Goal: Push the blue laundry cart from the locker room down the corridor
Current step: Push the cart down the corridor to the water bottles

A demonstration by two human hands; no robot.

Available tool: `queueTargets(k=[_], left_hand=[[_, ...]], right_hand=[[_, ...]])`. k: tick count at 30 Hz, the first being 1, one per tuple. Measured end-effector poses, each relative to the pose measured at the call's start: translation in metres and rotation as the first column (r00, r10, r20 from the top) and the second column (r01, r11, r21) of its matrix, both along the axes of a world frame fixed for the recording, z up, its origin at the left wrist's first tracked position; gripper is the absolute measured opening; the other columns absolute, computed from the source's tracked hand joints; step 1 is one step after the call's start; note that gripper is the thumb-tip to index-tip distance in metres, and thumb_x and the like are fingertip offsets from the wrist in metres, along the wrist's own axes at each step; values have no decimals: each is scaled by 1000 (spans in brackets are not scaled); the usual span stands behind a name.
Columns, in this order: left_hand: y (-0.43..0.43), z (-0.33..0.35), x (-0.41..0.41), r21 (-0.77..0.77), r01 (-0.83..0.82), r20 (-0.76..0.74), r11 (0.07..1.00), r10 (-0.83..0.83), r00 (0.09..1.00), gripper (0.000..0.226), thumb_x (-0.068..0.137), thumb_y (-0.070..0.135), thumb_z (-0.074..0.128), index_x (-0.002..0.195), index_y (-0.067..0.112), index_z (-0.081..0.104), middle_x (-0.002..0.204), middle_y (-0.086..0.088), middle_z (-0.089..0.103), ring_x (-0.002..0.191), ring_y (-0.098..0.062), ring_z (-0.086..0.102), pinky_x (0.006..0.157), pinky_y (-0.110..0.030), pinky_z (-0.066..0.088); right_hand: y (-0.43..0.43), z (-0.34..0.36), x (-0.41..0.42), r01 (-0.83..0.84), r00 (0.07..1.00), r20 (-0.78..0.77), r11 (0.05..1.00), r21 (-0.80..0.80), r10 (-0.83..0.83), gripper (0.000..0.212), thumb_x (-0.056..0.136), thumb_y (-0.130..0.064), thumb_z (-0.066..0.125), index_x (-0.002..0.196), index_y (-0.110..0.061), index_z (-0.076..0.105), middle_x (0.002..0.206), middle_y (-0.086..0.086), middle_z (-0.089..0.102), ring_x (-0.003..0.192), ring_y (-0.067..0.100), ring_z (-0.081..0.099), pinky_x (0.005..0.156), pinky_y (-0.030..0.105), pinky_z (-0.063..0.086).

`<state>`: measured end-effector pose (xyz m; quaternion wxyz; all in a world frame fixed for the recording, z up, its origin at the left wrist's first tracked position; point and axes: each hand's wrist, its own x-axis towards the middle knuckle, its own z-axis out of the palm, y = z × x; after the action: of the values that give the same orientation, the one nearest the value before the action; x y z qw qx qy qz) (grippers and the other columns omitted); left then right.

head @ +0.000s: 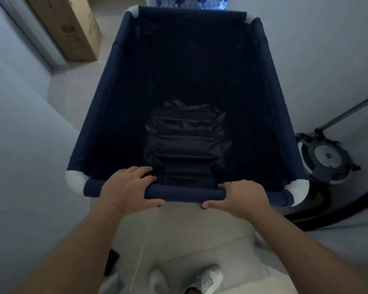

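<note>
The blue laundry cart (106,98) fills the middle of the head view, a deep navy fabric bin with white corner pieces. Its inside is dark, with only crumpled dark fabric at the bottom. My left hand (128,189) grips the near padded rim, fingers over the top and thumb underneath. My right hand (240,197) holds the same rim further right in the same way. Both forearms reach forward from the bottom of the frame, and my white shoes show on the pale floor below.
A tall cardboard box (72,28) leans against the left wall ahead. A round machine with a metal pole and black hose (325,160) stands close beside the cart's right side. Pale walls run along both sides. Something blue and white (189,2) lies beyond the cart's far rim.
</note>
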<state>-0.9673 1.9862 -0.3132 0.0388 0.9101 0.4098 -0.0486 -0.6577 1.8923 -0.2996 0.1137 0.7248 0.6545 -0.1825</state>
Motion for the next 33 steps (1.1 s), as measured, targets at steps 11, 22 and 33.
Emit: queueTargets(k=[11, 22, 33], left_hand=[[98, 0, 3, 29, 182, -17, 983, -181, 983, 77, 74, 90, 39, 108, 30, 74, 128, 2, 66, 102, -20, 67, 79, -39, 55], [150, -4, 72, 32, 230, 2, 973, -230, 973, 86, 76, 91, 23, 117, 32, 69, 135, 4, 61, 109, -20, 63, 82, -40, 54], [202, -5, 140, 42, 180, 8, 983, -180, 984, 82, 76, 91, 26, 108, 31, 73, 132, 5, 63, 107, -19, 64, 84, -39, 52]], right_hand=[[41, -1, -20, 181, 982, -36, 982, -47, -183, 98, 51, -107, 26, 99, -35, 71, 74, -13, 65, 67, 9, 61, 61, 31, 55], [87, 4, 39, 268, 963, -29, 962, -45, -269, 109, 46, -108, 23, 119, -40, 67, 96, -11, 71, 87, 14, 65, 73, 36, 56], [152, 7, 118, 210, 977, -17, 976, -65, -212, 104, 48, -107, 26, 113, -39, 70, 89, -11, 70, 81, 14, 63, 71, 34, 55]])
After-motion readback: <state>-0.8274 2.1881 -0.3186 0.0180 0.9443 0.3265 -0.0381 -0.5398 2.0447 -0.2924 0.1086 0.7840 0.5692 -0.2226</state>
